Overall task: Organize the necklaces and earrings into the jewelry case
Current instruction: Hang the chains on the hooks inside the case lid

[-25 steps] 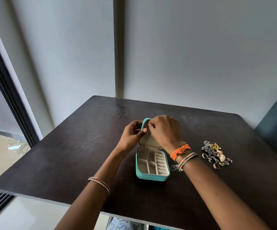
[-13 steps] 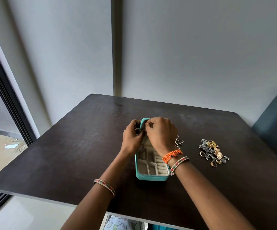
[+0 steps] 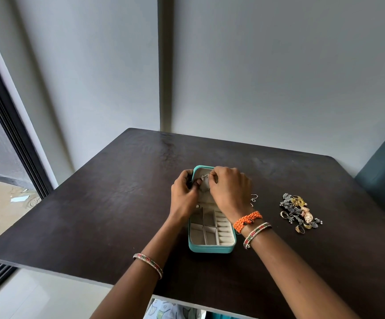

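Nearest, two forearms reach in over the near edge of the dark table (image 3: pixel 76 226), the left wearing a beaded bangle (image 3: pixel 148 264), the right wearing a similar bangle and an orange woven band (image 3: pixel 248 221). Between them lies the open teal case (image 3: pixel 211 248), its cream tray split into small compartments on the left and ring rolls on the right. Just beyond the tray, the lid (image 3: pixel 201 169) stands raised at the far end. Both hands meet there. The left hand (image 3: pixel 184 196) is curled against the lid's left edge and seems to grip it. The right hand (image 3: pixel 229 191) has its fingers bent, pinching a thin silver necklace (image 3: pixel 206 180) against the lid's inner face. More thin silver chain (image 3: pixel 253 200) lies on the table just right of the right hand. Well apart to the right sits a loose pile of earrings (image 3: pixel 298 212), silver and gold. Beyond the table rise grey walls meeting in a corner.
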Demonstrator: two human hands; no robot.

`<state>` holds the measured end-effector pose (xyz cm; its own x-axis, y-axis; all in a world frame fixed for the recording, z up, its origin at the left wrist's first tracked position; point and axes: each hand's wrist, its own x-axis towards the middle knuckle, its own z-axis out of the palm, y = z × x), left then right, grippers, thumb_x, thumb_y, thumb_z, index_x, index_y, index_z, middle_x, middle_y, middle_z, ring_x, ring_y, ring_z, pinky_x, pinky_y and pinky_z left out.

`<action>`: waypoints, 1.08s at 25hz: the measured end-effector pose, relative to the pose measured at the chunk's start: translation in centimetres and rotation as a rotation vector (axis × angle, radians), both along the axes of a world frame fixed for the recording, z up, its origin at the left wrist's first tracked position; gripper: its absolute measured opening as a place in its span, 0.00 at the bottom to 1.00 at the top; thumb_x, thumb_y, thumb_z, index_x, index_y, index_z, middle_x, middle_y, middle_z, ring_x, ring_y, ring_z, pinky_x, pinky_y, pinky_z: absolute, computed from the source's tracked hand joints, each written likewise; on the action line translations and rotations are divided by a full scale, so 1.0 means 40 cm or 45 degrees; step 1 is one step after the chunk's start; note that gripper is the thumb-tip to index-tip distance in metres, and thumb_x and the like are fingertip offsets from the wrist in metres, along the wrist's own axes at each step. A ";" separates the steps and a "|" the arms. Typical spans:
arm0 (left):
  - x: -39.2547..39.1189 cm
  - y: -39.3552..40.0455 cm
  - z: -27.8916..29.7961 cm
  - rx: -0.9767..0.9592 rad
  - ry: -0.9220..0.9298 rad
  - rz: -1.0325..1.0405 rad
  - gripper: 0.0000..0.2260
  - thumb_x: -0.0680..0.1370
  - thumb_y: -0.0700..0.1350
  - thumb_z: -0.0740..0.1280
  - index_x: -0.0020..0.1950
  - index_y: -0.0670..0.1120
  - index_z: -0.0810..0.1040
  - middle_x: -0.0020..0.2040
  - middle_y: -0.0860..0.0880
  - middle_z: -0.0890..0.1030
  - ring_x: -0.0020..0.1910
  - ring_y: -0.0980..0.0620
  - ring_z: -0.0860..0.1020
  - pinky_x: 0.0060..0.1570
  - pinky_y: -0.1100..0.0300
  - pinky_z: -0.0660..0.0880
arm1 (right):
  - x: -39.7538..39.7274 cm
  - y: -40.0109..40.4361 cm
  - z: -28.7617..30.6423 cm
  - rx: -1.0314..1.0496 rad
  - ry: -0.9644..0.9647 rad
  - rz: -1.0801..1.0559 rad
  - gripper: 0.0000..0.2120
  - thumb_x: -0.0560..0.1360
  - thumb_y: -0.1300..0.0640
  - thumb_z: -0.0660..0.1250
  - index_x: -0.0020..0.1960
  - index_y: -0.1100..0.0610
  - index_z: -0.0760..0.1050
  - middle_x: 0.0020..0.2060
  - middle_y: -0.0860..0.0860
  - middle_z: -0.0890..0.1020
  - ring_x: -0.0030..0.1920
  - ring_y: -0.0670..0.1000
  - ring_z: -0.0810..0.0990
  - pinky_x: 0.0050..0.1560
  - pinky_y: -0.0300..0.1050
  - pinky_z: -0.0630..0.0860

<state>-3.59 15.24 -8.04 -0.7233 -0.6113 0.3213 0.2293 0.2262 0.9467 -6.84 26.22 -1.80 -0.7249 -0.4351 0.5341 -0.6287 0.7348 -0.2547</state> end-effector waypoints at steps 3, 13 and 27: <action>0.003 -0.008 0.005 -0.013 -0.019 -0.011 0.06 0.76 0.37 0.65 0.51 0.44 0.77 0.43 0.50 0.81 0.40 0.57 0.77 0.42 0.59 0.76 | 0.002 -0.002 0.002 -0.083 0.003 0.030 0.10 0.77 0.51 0.63 0.47 0.54 0.81 0.41 0.52 0.85 0.42 0.55 0.83 0.39 0.44 0.75; 0.009 0.015 -0.010 -0.032 -0.002 -0.014 0.05 0.76 0.35 0.64 0.48 0.43 0.77 0.40 0.47 0.81 0.38 0.52 0.76 0.39 0.55 0.74 | 0.000 -0.019 -0.020 -0.054 0.379 0.150 0.04 0.74 0.53 0.66 0.41 0.51 0.78 0.29 0.48 0.82 0.28 0.53 0.80 0.25 0.39 0.67; 0.010 0.023 -0.017 -0.003 -0.012 -0.017 0.16 0.72 0.30 0.60 0.52 0.47 0.77 0.44 0.54 0.81 0.43 0.58 0.78 0.46 0.58 0.77 | 0.036 -0.003 0.018 0.366 0.138 -0.066 0.07 0.78 0.58 0.61 0.45 0.56 0.78 0.44 0.55 0.84 0.46 0.59 0.83 0.39 0.46 0.73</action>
<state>-3.18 16.16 -8.74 -0.7344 -0.6006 0.3163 0.2238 0.2256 0.9482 -5.40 26.08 -1.07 -0.6956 -0.5434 0.4700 -0.6007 0.7987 0.0344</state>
